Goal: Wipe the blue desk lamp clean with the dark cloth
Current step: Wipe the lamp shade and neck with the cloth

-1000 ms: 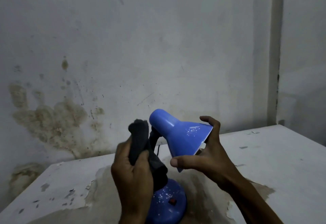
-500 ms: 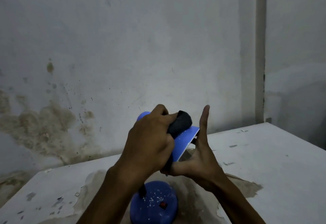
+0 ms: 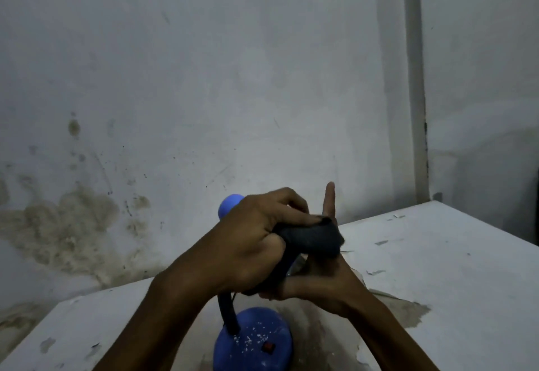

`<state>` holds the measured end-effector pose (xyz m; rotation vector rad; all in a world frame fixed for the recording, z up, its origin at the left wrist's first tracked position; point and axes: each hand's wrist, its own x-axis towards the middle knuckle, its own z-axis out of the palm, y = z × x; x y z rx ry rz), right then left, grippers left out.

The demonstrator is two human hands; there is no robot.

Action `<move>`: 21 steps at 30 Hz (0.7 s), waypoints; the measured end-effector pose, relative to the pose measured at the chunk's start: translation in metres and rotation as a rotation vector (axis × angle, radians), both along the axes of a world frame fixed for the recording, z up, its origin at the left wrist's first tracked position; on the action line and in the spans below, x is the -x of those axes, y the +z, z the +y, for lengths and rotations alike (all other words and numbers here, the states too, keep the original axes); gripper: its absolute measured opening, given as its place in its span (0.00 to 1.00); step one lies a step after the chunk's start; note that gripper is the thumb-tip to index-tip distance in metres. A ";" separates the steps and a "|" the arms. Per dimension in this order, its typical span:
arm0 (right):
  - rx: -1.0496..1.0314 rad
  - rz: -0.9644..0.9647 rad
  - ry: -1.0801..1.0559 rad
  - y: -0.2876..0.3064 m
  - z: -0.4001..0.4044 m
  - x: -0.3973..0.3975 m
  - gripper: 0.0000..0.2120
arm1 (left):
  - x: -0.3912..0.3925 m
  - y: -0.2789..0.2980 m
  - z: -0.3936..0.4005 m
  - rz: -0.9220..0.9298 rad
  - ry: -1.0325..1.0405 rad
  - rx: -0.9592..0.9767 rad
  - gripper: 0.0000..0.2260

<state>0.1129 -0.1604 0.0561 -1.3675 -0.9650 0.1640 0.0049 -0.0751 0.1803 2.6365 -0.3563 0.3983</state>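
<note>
Below both hands, the blue desk lamp [image 3: 253, 338] stands on the table [image 3: 437, 268], its black neck [image 3: 226, 312] rising under the left hand [image 3: 250, 242]. That hand grips the dark cloth [image 3: 312, 238], bunched over the shade [image 3: 230, 204]. Just beside the cloth, the right hand [image 3: 320, 280] is spread wide, one finger straight up. Beyond them is a stained wall [image 3: 204, 78].

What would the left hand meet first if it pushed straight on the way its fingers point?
Most likely the right hand, whose raised finger stands just beyond the dark cloth that the left hand grips; depth is unclear.
</note>
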 end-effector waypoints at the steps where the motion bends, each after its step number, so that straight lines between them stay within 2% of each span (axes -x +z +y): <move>1: 0.049 -0.024 -0.014 0.002 -0.003 0.002 0.78 | 0.004 0.001 0.003 0.027 -0.049 0.026 0.26; 4: 0.035 -0.088 -0.064 0.007 -0.001 0.002 0.75 | 0.002 0.000 0.018 -0.079 -0.020 0.091 0.25; 8: 0.000 -0.048 -0.137 0.014 0.001 0.006 0.77 | -0.011 -0.014 0.031 -0.353 0.229 0.037 0.22; 11: -0.006 -0.039 -0.085 0.010 -0.003 0.005 0.77 | -0.003 -0.031 0.026 -0.348 0.141 0.016 0.24; 14: 0.017 -0.085 -0.036 0.007 -0.008 0.002 0.77 | 0.013 -0.040 0.026 -0.283 -0.018 0.147 0.25; 16: 0.031 -0.107 -0.046 0.006 -0.007 0.000 0.76 | 0.017 -0.042 0.034 -0.275 -0.047 0.235 0.25; 21: 0.026 -0.046 -0.120 0.013 -0.003 0.006 0.77 | 0.006 -0.044 0.049 -0.537 0.245 0.122 0.27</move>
